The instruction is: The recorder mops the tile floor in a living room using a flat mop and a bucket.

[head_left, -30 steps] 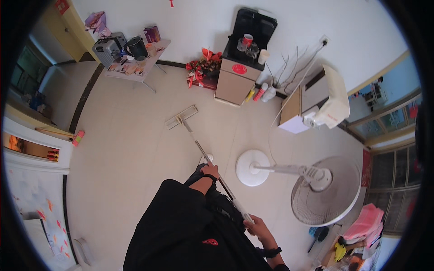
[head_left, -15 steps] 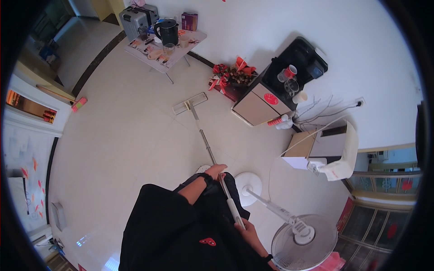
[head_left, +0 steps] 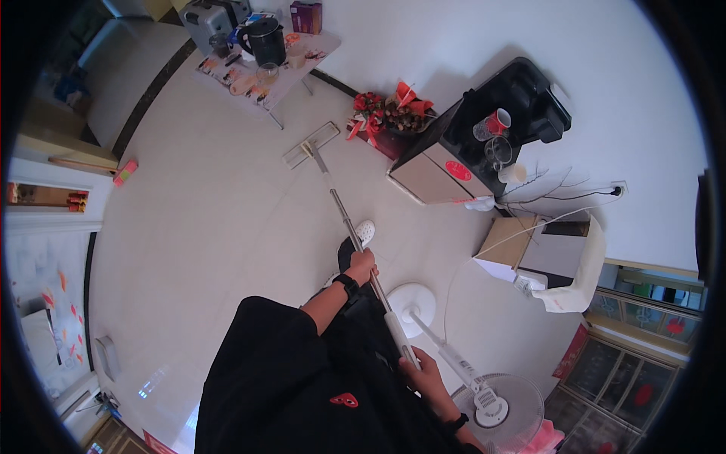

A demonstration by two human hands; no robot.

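Note:
A flat mop point(head_left: 344, 213) slants across the floor with its long metal pole pointing toward me. Its rectangular head point(head_left: 323, 139) lies on the pale floor between the small table and the cabinet. Partway down the pole, my left hand point(head_left: 362, 265) is wrapped round the metal tube. My right hand point(head_left: 425, 376) grips the white handle end, close to my body. A white standing fan point(head_left: 491, 408) is just beside my right forearm, its round base point(head_left: 412, 306) right of the pole.
Ahead left, a folding table point(head_left: 325, 47) holds a black kettle point(head_left: 265, 41). Red-wrapped flowers point(head_left: 370, 113) stand by a cabinet point(head_left: 435, 174) with cups on top. Right of it are a cardboard box point(head_left: 501, 236) and a cable. A pink brush-like thing point(head_left: 125, 172) lies by the left doorway.
The mop head has slid slightly forward and left. My foot in a white clog has stepped ahead beside the pole. The view has shifted forward; both hands keep their grip.

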